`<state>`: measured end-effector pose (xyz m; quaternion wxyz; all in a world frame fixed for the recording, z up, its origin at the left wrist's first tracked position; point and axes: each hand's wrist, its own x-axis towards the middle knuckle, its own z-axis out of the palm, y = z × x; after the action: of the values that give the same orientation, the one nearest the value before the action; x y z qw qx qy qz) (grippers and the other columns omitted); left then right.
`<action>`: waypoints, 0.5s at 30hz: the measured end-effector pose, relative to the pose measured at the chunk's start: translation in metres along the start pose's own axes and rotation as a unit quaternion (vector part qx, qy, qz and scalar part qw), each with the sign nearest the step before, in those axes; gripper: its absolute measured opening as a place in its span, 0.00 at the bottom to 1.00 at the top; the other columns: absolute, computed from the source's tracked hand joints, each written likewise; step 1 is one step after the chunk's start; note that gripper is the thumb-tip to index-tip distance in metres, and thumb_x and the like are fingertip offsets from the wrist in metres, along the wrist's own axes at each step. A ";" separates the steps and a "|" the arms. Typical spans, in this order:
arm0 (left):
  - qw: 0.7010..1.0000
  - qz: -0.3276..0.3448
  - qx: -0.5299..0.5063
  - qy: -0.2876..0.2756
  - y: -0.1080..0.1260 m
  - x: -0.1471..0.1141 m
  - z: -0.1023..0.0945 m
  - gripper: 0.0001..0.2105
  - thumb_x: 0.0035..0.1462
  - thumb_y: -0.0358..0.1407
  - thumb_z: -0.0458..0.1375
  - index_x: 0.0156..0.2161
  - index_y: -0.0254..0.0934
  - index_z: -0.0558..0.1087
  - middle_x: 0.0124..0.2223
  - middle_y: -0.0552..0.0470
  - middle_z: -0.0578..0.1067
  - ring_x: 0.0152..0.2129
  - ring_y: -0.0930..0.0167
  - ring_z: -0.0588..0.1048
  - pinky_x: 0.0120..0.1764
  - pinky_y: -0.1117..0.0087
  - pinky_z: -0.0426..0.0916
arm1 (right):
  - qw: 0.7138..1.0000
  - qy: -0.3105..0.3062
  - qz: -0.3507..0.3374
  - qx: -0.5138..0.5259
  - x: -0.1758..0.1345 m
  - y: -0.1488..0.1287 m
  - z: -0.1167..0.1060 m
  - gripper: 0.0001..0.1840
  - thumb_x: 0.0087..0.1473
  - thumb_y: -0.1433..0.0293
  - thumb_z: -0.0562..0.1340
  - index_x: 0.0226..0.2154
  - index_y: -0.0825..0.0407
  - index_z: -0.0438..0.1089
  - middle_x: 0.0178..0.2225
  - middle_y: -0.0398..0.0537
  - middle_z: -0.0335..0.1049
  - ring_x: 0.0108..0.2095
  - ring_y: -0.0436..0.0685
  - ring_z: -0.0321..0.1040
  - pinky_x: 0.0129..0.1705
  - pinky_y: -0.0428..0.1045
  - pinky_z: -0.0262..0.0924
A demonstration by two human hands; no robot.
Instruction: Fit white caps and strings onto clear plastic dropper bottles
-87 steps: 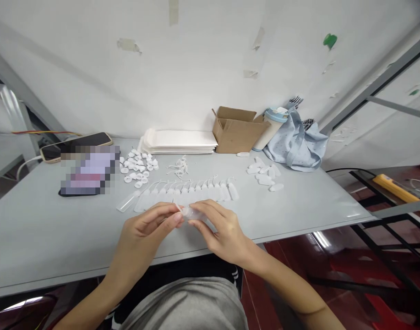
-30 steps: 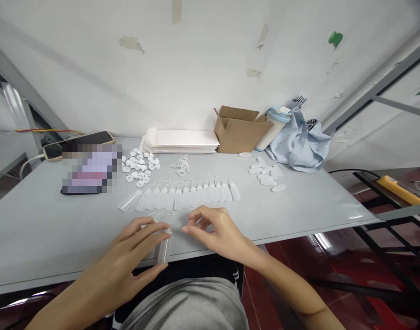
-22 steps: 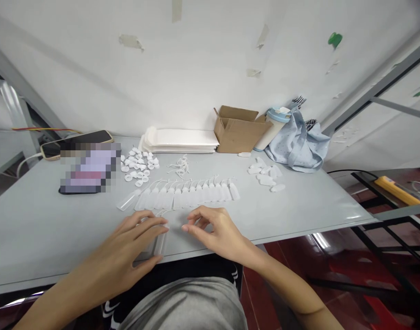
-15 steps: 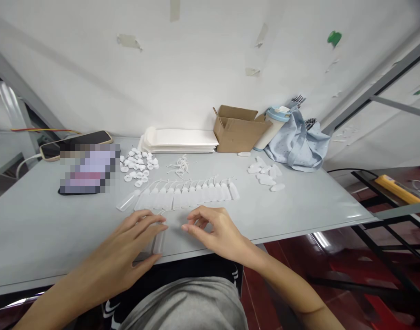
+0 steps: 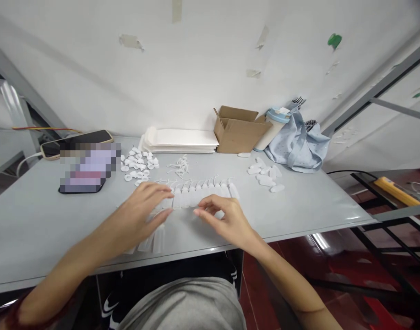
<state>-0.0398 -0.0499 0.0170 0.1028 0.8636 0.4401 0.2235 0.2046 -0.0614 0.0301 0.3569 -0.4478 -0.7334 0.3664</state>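
Note:
My left hand (image 5: 146, 208) hovers over the left end of the row, open, thumb and fingers apart, hiding the tubes there. My right hand (image 5: 230, 213) is at the row's near edge, fingers curled and a small gap showing between thumb and index; nothing is visible in it. The row is of translucent white tubes (image 5: 185, 199) side by side, with thin white strings at their far ends. Several clear tubes (image 5: 158, 238) lie below my left hand by the table's front edge. Farther back are a heap of small white caps (image 5: 136, 166) and a tangle of white strings (image 5: 179, 166).
On the right lie loose white oblong pieces (image 5: 264, 176). Along the wall stand a white stack (image 5: 185, 140), an open cardboard box (image 5: 242, 137), a blue-lidded cup (image 5: 273, 126) and a light blue bag (image 5: 299, 149). Two phones (image 5: 103, 136) rest at the left, one blurred out.
Both hands have moved forward to the row, my right hand also slightly rightward. More clear tubes now show below my left hand, near the table edge.

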 end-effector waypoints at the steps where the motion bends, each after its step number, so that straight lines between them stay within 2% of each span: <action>1: 1.000 -0.016 0.006 0.002 -0.004 0.011 -0.002 0.17 0.62 0.45 0.49 0.50 0.37 0.70 0.50 0.45 0.73 0.51 0.60 0.67 0.53 0.56 0.64 | 1.000 0.016 -0.001 0.001 0.003 0.003 -0.006 0.06 0.55 0.66 0.64 0.32 0.53 0.72 0.27 0.44 0.75 0.28 0.51 0.72 0.29 0.44 0.64; 5: 0.997 -0.064 0.045 -0.028 -0.026 0.054 0.001 0.18 0.61 0.41 0.46 0.47 0.34 0.72 0.48 0.42 0.74 0.49 0.57 0.67 0.50 0.55 0.65 | 0.995 0.098 0.011 -0.003 0.018 0.019 -0.036 0.08 0.54 0.65 0.63 0.31 0.53 0.71 0.27 0.44 0.74 0.25 0.51 0.72 0.29 0.46 0.64; 8: 0.995 -0.060 0.037 -0.071 -0.039 0.077 0.013 0.18 0.58 0.37 0.45 0.44 0.33 0.74 0.47 0.41 0.74 0.47 0.58 0.69 0.49 0.56 0.65 | 0.986 0.165 0.037 -0.007 0.025 0.032 -0.058 0.10 0.52 0.64 0.64 0.29 0.54 0.71 0.26 0.45 0.74 0.24 0.52 0.73 0.28 0.47 0.64; 12: 0.996 -0.051 0.037 -0.068 -0.045 0.090 0.028 0.18 0.57 0.35 0.45 0.41 0.32 0.76 0.43 0.40 0.76 0.45 0.57 0.69 0.47 0.57 0.66 | 0.973 0.222 0.056 -0.038 0.026 0.051 -0.082 0.10 0.52 0.63 0.63 0.29 0.54 0.70 0.26 0.46 0.74 0.24 0.54 0.73 0.30 0.49 0.65; 15: 0.997 -0.055 0.036 -0.051 -0.044 0.091 0.027 0.17 0.56 0.36 0.46 0.40 0.33 0.76 0.41 0.40 0.77 0.44 0.56 0.70 0.45 0.57 0.67 | 0.956 0.254 0.058 -0.138 0.032 0.070 -0.101 0.08 0.52 0.66 0.61 0.29 0.54 0.70 0.27 0.47 0.75 0.25 0.55 0.73 0.31 0.50 0.64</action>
<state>-0.0116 0.0501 0.0033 0.1063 0.8515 0.4888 0.1571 0.3074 0.0129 0.0245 0.4444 -0.6128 -0.6346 0.1558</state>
